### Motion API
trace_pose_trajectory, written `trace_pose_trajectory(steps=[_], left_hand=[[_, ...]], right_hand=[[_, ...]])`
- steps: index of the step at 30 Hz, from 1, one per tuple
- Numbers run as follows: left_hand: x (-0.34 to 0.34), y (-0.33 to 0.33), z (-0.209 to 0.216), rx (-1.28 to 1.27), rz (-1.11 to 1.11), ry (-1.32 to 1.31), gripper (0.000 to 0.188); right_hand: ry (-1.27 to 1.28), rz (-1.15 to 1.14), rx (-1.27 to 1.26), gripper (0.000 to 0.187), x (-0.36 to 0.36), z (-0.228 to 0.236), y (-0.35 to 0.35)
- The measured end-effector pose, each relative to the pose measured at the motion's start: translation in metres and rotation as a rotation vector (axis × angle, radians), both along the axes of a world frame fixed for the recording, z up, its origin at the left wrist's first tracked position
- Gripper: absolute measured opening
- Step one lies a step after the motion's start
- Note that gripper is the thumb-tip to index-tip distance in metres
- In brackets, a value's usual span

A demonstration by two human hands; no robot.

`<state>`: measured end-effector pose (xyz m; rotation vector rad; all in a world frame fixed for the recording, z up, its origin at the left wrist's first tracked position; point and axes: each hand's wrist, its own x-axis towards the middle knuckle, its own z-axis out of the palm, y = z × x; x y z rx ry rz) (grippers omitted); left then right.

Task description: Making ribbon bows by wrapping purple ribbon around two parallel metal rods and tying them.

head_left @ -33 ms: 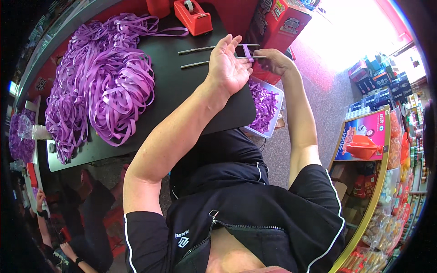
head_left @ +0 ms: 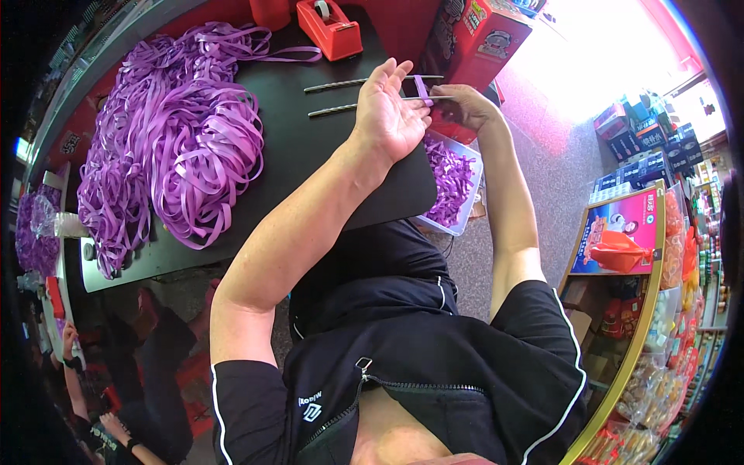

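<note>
Two thin metal rods with twisted shafts, one of them the lower rod (head_left: 332,111), lie side by side over the black table. A purple ribbon (head_left: 421,89) spans the pair near their right ends. My left hand (head_left: 390,116) is palm up across the rods, fingers apart and loosely bent, with some fingertips beside the ribbon. From the right, my right hand (head_left: 469,105) closes its fingertips at the ribbon and the lower rod's end; its lower fingers are a little blurred. A big heap of purple ribbon (head_left: 194,155) covers the table's left part.
Below my hands, a clear plastic bin (head_left: 463,225) holds many short purple pieces. A red tape dispenser (head_left: 333,35) stands at the far edge of the black table (head_left: 310,174). Red boxes (head_left: 473,39) rise behind. Shelved goods line the right; another person (head_left: 116,422) sits lower left.
</note>
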<state>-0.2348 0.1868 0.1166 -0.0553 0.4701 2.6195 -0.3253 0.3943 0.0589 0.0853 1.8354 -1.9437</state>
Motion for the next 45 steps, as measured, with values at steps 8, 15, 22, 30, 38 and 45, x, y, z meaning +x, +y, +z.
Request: trace_pose_trajectory(steps=[8, 15, 22, 30, 38, 45], left_hand=[[0.002, 0.000, -0.001, 0.010, 0.006, 0.012, 0.064], [0.002, 0.000, 0.000, 0.001, 0.013, 0.021, 0.064], [0.002, 0.002, 0.003, 0.031, 0.005, -0.002, 0.066], [0.003, 0.002, 0.002, -0.026, 0.007, -0.025, 0.070], [-0.002, -0.001, -0.006, 0.013, 0.031, 0.011, 0.064], [-0.003, 0.003, -0.006, 0.018, 0.025, 0.000, 0.066]], right_hand=[[-0.204, 0.131, -0.675, 0.016, -0.003, -0.050, -0.040], [-0.137, 0.142, -0.878, 0.019, -0.007, -0.065, -0.052], [0.005, 0.059, -0.297, 0.023, 0.015, -0.074, -0.027], [0.749, -0.300, 0.674, 0.033, 0.046, 0.043, -0.008], [0.667, -0.020, 1.242, 0.035, 0.061, 0.100, -0.083], [0.649, 0.082, 1.245, 0.026, 0.040, 0.094, -0.081]])
